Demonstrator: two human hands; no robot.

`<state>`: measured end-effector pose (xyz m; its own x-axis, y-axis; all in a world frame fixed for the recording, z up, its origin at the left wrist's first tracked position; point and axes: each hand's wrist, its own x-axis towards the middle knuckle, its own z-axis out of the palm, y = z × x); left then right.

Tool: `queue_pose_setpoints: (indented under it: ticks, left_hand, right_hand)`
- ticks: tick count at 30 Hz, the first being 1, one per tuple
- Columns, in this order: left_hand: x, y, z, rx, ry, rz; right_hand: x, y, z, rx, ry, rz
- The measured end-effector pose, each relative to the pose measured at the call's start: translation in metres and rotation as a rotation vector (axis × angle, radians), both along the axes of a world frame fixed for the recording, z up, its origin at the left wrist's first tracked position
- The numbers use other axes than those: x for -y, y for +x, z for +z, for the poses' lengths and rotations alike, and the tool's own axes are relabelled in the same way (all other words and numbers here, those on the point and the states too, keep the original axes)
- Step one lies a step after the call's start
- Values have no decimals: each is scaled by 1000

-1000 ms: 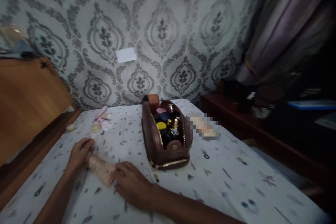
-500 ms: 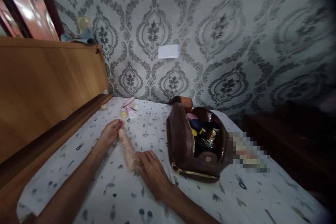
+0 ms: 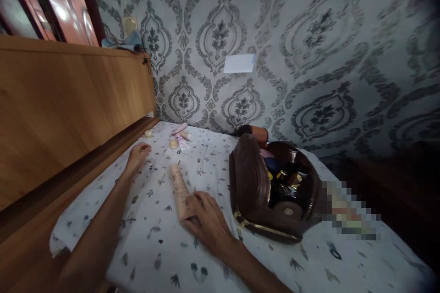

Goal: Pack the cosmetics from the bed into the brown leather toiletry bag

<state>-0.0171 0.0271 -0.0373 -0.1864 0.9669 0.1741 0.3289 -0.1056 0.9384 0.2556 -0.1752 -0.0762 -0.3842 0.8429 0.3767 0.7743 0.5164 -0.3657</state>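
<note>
My right hand is closed around the lower end of a beige-pink cosmetic tube, which slants up and to the left over the bedsheet. My left hand is off the tube, to its left. Its fingers are curled together, and whatever may be between them is hidden. Just beyond that hand is a small yellowish round jar. A second small yellow jar stands beside a white and pink tube and other small pink items. To the right of my right hand sits an unzipped brown cosmetic bag full of makeup items.
A patterned white sheet covers the bed. The wooden headboard runs along the left, and the papered wall closes off the back. Behind the bag lies a brown cylindrical object. A pixelated item lies to the right.
My left hand has come away from the tube's upper end and moved left. My right hand still holds the tube. The camera view has turned slightly left.
</note>
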Motion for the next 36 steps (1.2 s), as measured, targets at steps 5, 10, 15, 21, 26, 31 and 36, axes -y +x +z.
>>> queue_pose_setpoints:
  ticks: [5,10,15,21,26,31,36]
  left_hand:
    - [3,-6,-13,-379,-83,-74]
    - [7,13,-20,-563,-56,-289]
    - [7,26,-27,-635,-3,-351]
    - [-15,43,-23,-717,60,-203]
    - [-46,67,-9,-789,139,-197]
    - [-58,83,-7,-880,104,-249]
    - [-62,70,-4,-975,-16,-270]
  right_hand:
    - [0,1,8,17,-15,144]
    - [3,0,21,-11,-35,184]
    - [1,0,11,-4,13,90]
    - [-1,2,-10,-46,232,6]
    - [-1,3,-10,-128,279,-87]
    - [-7,6,-8,-308,220,-133]
    - [-14,11,-15,-549,-13,-215]
